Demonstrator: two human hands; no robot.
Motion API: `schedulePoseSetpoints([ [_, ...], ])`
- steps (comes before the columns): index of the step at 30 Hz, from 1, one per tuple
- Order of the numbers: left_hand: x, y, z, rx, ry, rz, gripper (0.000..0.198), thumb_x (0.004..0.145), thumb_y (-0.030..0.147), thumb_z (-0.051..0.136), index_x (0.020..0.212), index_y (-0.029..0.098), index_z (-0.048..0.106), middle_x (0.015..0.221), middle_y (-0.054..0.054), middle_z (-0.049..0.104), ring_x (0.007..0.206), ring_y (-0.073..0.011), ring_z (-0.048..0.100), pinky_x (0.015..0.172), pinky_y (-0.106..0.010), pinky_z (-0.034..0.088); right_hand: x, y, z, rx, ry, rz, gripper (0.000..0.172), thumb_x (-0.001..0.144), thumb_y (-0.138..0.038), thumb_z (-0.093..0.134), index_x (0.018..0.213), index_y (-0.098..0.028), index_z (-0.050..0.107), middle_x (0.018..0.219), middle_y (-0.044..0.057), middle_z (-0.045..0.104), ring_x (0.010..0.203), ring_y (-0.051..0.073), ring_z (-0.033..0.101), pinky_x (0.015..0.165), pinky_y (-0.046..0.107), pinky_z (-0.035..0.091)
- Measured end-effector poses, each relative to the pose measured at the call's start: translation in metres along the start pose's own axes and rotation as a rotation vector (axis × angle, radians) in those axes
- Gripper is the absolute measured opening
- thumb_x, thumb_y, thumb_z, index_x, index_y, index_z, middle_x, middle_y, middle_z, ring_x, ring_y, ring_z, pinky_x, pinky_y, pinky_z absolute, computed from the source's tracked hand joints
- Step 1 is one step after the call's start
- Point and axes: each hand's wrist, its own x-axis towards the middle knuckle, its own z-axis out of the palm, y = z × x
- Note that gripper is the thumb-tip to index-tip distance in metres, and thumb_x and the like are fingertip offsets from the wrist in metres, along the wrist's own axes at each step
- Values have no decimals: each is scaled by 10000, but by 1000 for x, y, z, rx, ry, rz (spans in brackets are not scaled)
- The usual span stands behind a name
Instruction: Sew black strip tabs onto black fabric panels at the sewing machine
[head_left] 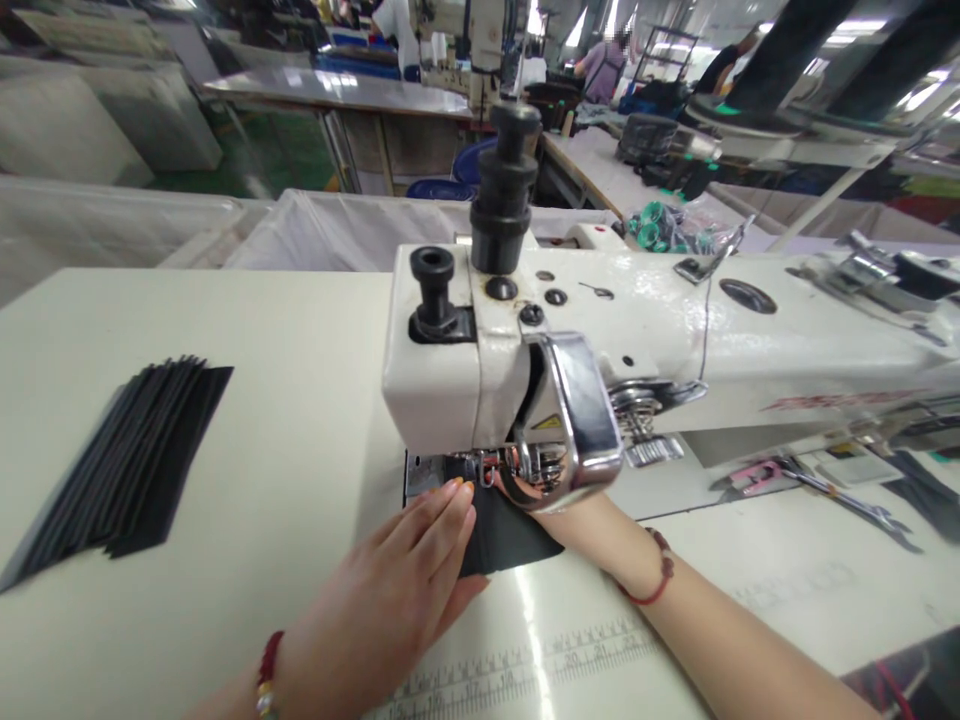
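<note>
Your left hand (397,590) lay flat and released on the black fabric piece (504,538) under the sewing machine (660,350), while your right hand (577,520) sat mostly hidden, its grip unclear.

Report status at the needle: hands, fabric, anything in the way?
Left hand flat on black fabric piece, fingertips near presser foot. Right hand mostly hidden behind sewing machine head. Stack of black strips lies apart, at left.

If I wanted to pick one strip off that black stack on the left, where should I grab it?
Probably by the near end of the top strip in the black stack, coming from the front. The strips lie flat and fanned, so their ends are staggered there and an edge can be pinched.
</note>
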Motion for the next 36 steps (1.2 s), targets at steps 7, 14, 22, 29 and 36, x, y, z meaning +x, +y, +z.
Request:
schedulePoseSetpoints([
  [7, 1, 0, 1, -26, 11, -2, 384, 982, 284, 369, 1117, 22, 616, 1226, -185, 591, 1033, -302, 594, 758, -395, 572, 1, -1, -4, 42, -29, 18, 179, 871, -141, 517, 924, -209, 675, 881, 54, 709, 810, 216, 665, 735, 342, 550],
  [14, 1, 1, 0, -27, 12, -2, 386, 976, 271, 381, 1120, -5, 609, 1213, -202, 593, 1027, -317, 590, 749, -422, 568, 2, -4, -7, 122, -35, 42, 189, 899, -146, 491, 934, -194, 671, 872, 63, 702, 829, 208, 657, 779, 347, 530],
  [22, -2, 4, 1, 4, -10, -9, 402, 984, 272, 359, 1158, -11, 587, 1240, -204, 577, 1067, -315, 577, 782, -416, 561, -4, -3, 0, 49, 109, -51, 178, 908, -199, 517, 802, -191, 661, 829, 51, 693, 787, 187, 634, 738, 307, 501],
  [29, -3, 5, 2, -4, -51, -26, 401, 983, 279, 370, 1190, 3, 574, 1276, -194, 555, 1144, -304, 539, 902, -415, 526, -18, -6, -8, -181, 133, -210, 211, 924, -186, 472, 1022, -171, 658, 1014, 103, 674, 889, 211, 585, 889, 388, 439],
  [36, -8, 5, 7, 28, -48, -20, 411, 987, 286, 359, 1224, 11, 551, 1310, -194, 525, 1164, -311, 520, 900, -414, 523, -24, -10, -11, -214, 89, -228, 295, 939, -184, 447, 1206, -168, 573, 1160, 84, 638, 1004, 209, 547, 995, 384, 367],
])
